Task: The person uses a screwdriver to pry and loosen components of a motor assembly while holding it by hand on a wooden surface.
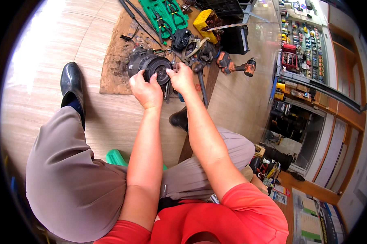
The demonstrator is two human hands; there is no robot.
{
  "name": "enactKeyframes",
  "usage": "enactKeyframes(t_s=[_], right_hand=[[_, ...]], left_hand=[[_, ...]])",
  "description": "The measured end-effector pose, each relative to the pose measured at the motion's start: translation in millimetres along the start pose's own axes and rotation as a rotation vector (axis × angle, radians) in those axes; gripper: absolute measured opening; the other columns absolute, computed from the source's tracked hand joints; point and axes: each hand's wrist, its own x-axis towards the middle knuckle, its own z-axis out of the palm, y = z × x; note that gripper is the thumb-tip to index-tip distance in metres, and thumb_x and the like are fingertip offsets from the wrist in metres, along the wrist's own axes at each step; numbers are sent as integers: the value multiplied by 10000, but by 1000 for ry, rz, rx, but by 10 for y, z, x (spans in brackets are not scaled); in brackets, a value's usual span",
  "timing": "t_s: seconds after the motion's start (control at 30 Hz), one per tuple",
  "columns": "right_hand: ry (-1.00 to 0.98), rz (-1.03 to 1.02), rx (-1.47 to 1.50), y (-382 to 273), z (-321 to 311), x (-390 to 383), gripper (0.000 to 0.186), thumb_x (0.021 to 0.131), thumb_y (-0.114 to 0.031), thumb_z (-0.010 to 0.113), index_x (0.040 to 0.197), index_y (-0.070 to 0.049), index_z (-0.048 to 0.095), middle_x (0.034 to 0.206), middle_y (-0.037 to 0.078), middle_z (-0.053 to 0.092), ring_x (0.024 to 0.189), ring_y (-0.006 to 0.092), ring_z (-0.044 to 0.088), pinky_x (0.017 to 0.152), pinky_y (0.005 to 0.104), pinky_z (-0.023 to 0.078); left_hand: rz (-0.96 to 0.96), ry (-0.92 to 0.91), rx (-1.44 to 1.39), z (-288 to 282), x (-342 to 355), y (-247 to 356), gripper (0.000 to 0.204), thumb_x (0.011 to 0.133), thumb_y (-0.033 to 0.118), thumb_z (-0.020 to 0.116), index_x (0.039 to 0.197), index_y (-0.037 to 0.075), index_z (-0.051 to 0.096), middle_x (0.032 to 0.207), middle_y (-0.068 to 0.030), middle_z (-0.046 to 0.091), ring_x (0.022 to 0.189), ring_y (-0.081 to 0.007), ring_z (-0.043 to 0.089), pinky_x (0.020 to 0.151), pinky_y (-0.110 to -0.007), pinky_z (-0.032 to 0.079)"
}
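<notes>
Cardboard [110, 79] is lying under a dark unit [135, 61]; tool case [153, 10] is resting at its 12–1 o'clock. Unit's black pulley [160, 67] is facing the wearer. Left hand [147, 92] is gripping the pulley at 7; right hand [182, 79] is touching it at 4, grasp: cannot tell. Drill [237, 66] is lying at 3.

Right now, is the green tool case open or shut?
Open: the green tool case lies with its inside facing up, and hand tools show in it.

The drill [228, 63] lies right of the pulley [158, 66].
</notes>
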Motion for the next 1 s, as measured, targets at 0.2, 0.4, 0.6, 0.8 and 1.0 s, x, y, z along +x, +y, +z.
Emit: enactKeyframes(t_s=[0.2,0.4,0.6,0.8,1.0], right_hand=[[-25,-12,102,85,-12,53,353,772,-201,802,959,61,658,888,228,707,849,362,700,766,419,535],[-64,-5,84,-26,-51,-9,345,775,-200,797,946,68,661,886,225,709,837,348,702,764,418,533],[-25,138,286,195,74,-118,351,805,-210,802,962,50,627,808,156,693,631,228,660,589,362,524],[70,236,555,149,236,-263,408,844,-242,792,1050,18,556,709,55,607,497,119,543,427,287,440],[-2,367,873,322,406,-429,423,928,-406,691,1039,-32,528,697,41,559,479,126,526,366,265,400]], left_hand=[[53,27,-80,24,-22,-12,382,732,105,807,1066,-9,661,1032,-155,582,984,-350,574,885,-425,473],[95,-6,-144,25,54,-118,356,735,92,799,1074,27,709,1029,-140,577,965,-327,568,877,-408,467],[93,-149,-152,19,198,-89,343,741,98,801,1075,67,727,1037,-124,580,1010,-324,560,904,-402,455],[129,-133,-131,8,213,-102,381,772,131,793,1144,114,710,1184,-152,590,1122,-338,545,999,-408,427],[201,-296,-208,49,326,-294,408,855,144,721,1255,98,658,1295,-200,572,1193,-339,557,1034,-397,431]])
